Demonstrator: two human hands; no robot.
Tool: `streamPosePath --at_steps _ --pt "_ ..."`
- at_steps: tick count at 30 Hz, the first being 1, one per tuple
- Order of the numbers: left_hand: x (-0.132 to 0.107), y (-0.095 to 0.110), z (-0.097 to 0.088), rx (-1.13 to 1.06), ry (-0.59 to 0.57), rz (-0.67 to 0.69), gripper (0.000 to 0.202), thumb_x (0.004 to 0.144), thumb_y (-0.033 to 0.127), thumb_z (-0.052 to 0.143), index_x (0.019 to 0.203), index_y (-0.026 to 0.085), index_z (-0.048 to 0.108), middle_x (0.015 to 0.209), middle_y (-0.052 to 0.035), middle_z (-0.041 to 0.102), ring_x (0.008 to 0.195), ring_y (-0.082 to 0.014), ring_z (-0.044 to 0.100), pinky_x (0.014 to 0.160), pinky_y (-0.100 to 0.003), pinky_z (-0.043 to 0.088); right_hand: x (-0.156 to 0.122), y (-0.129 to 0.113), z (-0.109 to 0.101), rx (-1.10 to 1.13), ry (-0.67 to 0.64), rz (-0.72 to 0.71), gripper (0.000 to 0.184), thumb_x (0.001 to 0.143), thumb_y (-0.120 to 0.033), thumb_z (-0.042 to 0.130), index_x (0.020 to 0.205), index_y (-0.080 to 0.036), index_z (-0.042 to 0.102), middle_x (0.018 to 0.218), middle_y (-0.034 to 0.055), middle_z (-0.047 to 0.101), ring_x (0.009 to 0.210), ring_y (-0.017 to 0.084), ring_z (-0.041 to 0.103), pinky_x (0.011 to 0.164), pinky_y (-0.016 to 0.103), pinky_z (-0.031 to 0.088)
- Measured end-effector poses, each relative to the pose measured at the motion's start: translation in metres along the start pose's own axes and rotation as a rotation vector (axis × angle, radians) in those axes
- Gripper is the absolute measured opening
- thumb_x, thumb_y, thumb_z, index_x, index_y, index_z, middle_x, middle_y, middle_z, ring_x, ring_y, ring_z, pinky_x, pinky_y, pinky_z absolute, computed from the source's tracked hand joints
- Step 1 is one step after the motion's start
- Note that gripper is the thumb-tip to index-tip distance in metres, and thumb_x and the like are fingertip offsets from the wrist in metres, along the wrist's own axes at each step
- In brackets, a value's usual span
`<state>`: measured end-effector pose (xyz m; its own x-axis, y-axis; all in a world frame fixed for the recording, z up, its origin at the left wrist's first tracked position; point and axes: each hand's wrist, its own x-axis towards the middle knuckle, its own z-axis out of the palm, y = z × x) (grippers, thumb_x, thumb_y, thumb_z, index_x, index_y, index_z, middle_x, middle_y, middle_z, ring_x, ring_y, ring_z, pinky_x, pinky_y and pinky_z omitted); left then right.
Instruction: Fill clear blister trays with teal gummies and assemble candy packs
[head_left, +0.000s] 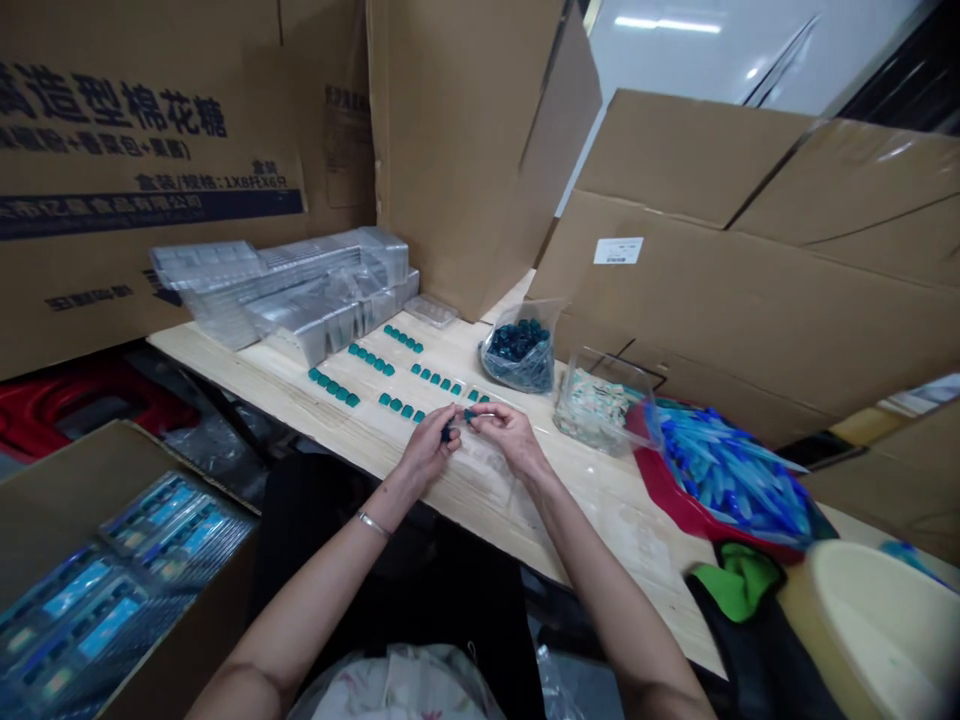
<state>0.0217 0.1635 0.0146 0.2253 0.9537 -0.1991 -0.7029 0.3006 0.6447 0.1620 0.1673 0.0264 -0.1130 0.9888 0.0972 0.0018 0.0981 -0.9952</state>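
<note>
Left hand (427, 450) pinches a small dark piece (448, 433); right hand (510, 436) pinches a teal piece (469, 415). Both grips closed, the 2 pieces just apart, held above the bench (622, 540). Teal blocks (375, 378) sit in short rows beyond the hands (exact count hard to tell at this size), near stacked clear trays (300, 290) and a bag (517, 375) of dark pieces. Risk: pieces this small could slip from a loosened pinch, scatter the rows, or roll off the bench edge.
</note>
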Motion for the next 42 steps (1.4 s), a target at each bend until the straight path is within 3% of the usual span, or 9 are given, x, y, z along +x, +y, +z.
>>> streamPosePath --at_steps 5,12,15,18,24,30,33,38,42 --pt "-0.006 -0.004 0.004 0.19 -0.073 0.054 0.031 0.066 0.035 0.07 0.083 0.012 0.059 0.082 -0.0031 0.057 0.047 0.0001 0.038 0.037 -0.013 0.022 -0.004 -0.004 -0.013 0.067 0.092 0.013 0.037 0.057 -0.035 0.076 0.088 -0.017 0.067 0.073 0.0018 0.069 0.07 0.016 0.066 0.078 0.034 0.051" --pt "-0.003 -0.016 0.01 0.563 0.026 0.219 0.026 0.068 0.035 0.066 0.083 0.016 0.057 0.046 0.0082 0.041 0.037 -0.0047 0.032 0.038 -0.018 0.026 -0.011 0.006 -0.016 -0.05 0.138 -0.04 0.033 0.062 -0.033 0.072 0.09 -0.016 0.067 0.078 0.0038 0.069 0.071 0.016 0.065 0.075 0.032 0.052" --pt "-0.001 -0.018 0.009 0.814 0.066 0.432 0.017 0.07 0.031 0.063 0.078 0.017 0.061 0.066 -0.0001 0.06 0.053 -0.0098 0.051 0.053 -0.023 0.041 -0.016 0.008 -0.014 -0.261 0.189 -0.184 0.024 0.068 -0.029 0.066 0.089 -0.017 0.067 0.083 0.0053 0.068 0.073 0.016 0.063 0.071 0.03 0.053" --pt "0.001 -0.021 0.008 0.948 0.086 0.59 0.01 0.071 0.026 0.062 0.075 0.018 0.063 0.08 -0.0041 0.066 0.077 -0.0153 0.059 0.076 -0.028 0.044 -0.022 0.006 -0.011 -0.422 0.225 -0.339 0.018 0.073 -0.023 0.059 0.087 -0.019 0.068 0.085 0.0053 0.066 0.073 0.015 0.062 0.07 0.03 0.053" --pt "0.003 -0.024 0.003 0.897 0.07 0.471 0.014 0.07 0.028 0.062 0.078 0.017 0.063 0.078 -0.004 0.065 0.075 -0.0159 0.06 0.071 -0.028 0.045 -0.031 0.004 -0.01 -0.433 0.195 -0.382 0.016 0.077 -0.025 0.056 0.088 -0.021 0.067 0.087 0.0052 0.065 0.079 0.016 0.062 0.073 0.03 0.053" --pt "0.001 -0.027 -0.003 0.975 -0.03 0.522 0.011 0.071 0.028 0.062 0.077 0.019 0.064 0.08 -0.0037 0.067 0.079 -0.0171 0.06 0.078 -0.03 0.043 -0.035 0.012 -0.021 -0.12 0.093 0.005 0.03 0.068 -0.039 0.067 0.089 -0.017 0.069 0.07 0.0032 0.068 0.062 0.016 0.063 0.064 0.031 0.054" --pt "0.001 -0.029 -0.006 0.963 0.019 0.496 0.013 0.07 0.03 0.064 0.076 0.018 0.063 0.08 -0.0039 0.067 0.08 -0.017 0.06 0.078 -0.029 0.043 -0.024 0.018 -0.036 -0.111 0.117 0.029 0.032 0.064 -0.038 0.07 0.088 -0.017 0.07 0.072 0.0038 0.07 0.065 0.017 0.064 0.069 0.033 0.053" --pt "-0.002 -0.025 -0.008 0.753 0.072 0.249 0.023 0.071 0.037 0.062 0.078 0.015 0.06 0.071 -0.0021 0.065 0.044 -0.0074 0.047 0.045 -0.022 0.038 0.022 0.034 -0.065 -0.546 0.269 -0.194 0.022 0.072 -0.03 0.062 0.087 -0.017 0.07 0.089 0.0078 0.07 0.08 0.02 0.065 0.077 0.034 0.05" --pt "-0.009 -0.018 -0.009 0.606 0.03 0.163 0.028 0.068 0.038 0.066 0.079 0.014 0.059 0.068 -0.0008 0.062 0.037 -0.0027 0.035 0.035 -0.018 0.028 0.05 0.044 -0.072 -0.971 0.154 -0.249 0.02 0.079 -0.021 0.054 0.089 -0.018 0.07 0.094 0.0075 0.07 0.088 0.02 0.064 0.081 0.031 0.047"
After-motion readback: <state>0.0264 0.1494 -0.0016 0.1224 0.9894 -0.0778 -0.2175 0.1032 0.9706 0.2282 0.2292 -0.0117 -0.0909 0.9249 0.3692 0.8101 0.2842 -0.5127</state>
